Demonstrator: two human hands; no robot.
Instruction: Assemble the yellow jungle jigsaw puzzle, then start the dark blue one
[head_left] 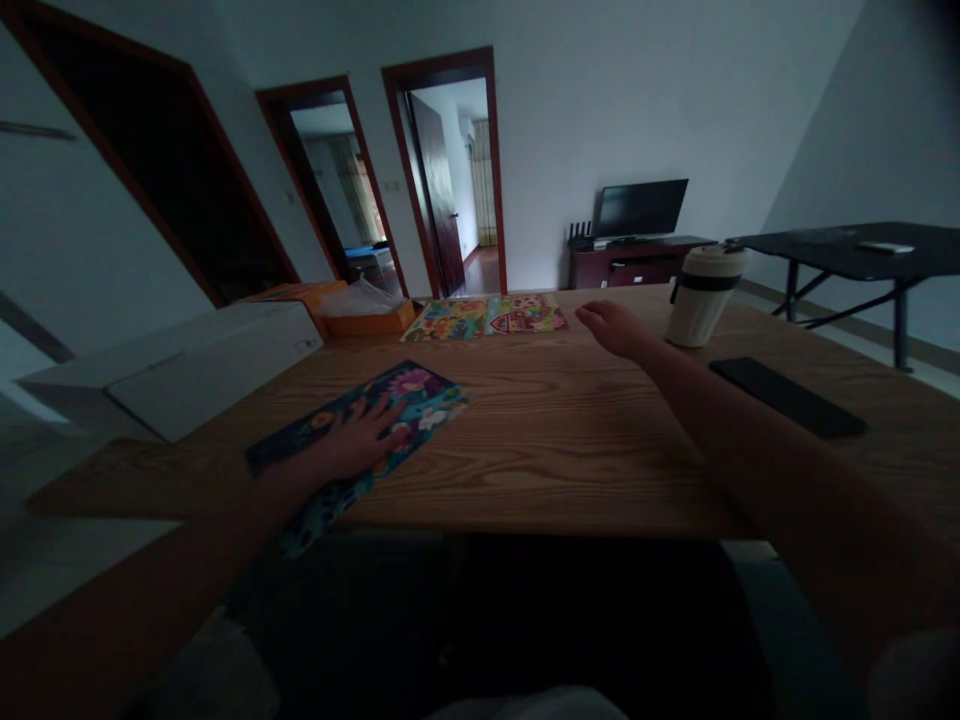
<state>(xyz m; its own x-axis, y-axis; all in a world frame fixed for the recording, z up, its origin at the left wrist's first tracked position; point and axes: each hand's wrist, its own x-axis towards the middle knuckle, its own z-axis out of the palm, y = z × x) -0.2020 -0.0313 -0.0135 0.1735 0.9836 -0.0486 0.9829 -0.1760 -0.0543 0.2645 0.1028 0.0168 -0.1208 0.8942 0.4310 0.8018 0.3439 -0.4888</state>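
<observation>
Forearms (750, 440), left hand (360, 437) over a floral card (420, 400) — partly hidden

No readable text, labels, brands or numbers, anywhere in view

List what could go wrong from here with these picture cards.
The picture card under the left hand lies near the front edge of the table, and a patterned piece seems to overhang that edge, so it might slip off. The right hand is close to the cup, which could get knocked over.
</observation>
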